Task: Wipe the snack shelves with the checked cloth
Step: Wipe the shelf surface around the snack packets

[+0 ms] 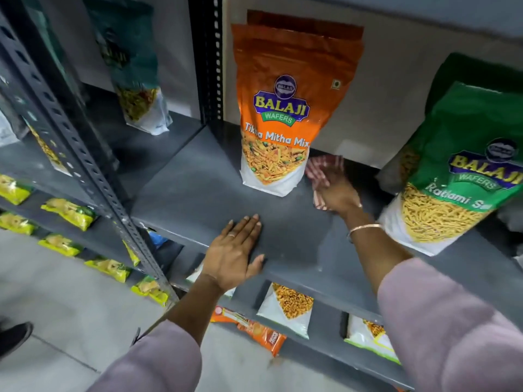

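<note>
A dark grey metal shelf (pixel 198 188) fills the middle of the head view. My right hand (pixel 338 190) reaches deep onto it and presses the red-and-white checked cloth (pixel 319 168) against the shelf near the back, just right of an orange snack bag (pixel 285 108). The cloth is blurred and mostly under my fingers. My left hand (pixel 235 253) lies flat, fingers together, on the shelf's front edge and holds nothing.
A green snack bag (pixel 464 165) leans on the shelf at the right. A perforated upright post (pixel 85 154) divides this bay from the left one, which holds a teal bag (pixel 133 69) and yellow packets (pixel 70 212). Lower shelves hold white and orange packets (pixel 288 306).
</note>
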